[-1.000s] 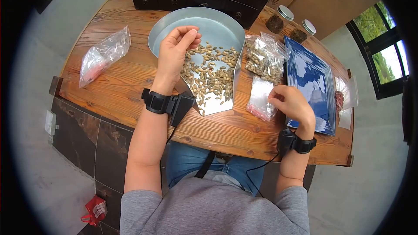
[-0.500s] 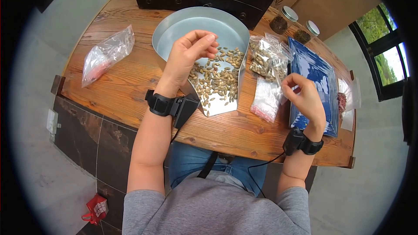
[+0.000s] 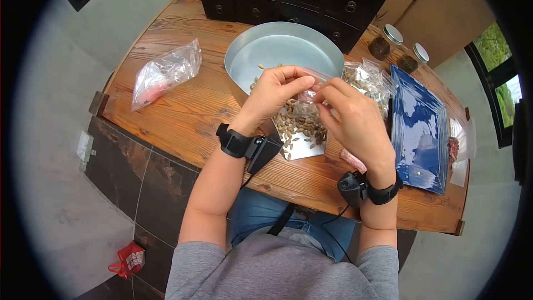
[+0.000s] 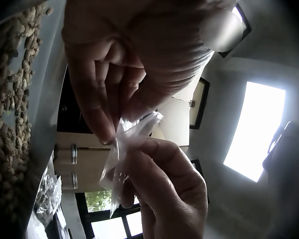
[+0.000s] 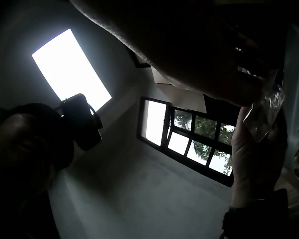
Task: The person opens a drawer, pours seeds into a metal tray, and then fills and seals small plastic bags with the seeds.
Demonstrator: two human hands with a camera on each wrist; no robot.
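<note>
The small bag (image 3: 311,86) I pinch is thin clear plastic, crinkled and glossy (it catches the window light). The pan (image 3: 261,50) is dull brushed metal, the table (image 3: 189,105) grainy wood, the blue tray (image 3: 419,128) shiny and reflective.

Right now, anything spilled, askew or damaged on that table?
Nothing stands out. The seeds lie inside the metal scoop tray, none seen on the wooden table. Both hands, left hand and right hand, pinch a small clear plastic bag above the tray. The other bags lie flat and intact.
</note>
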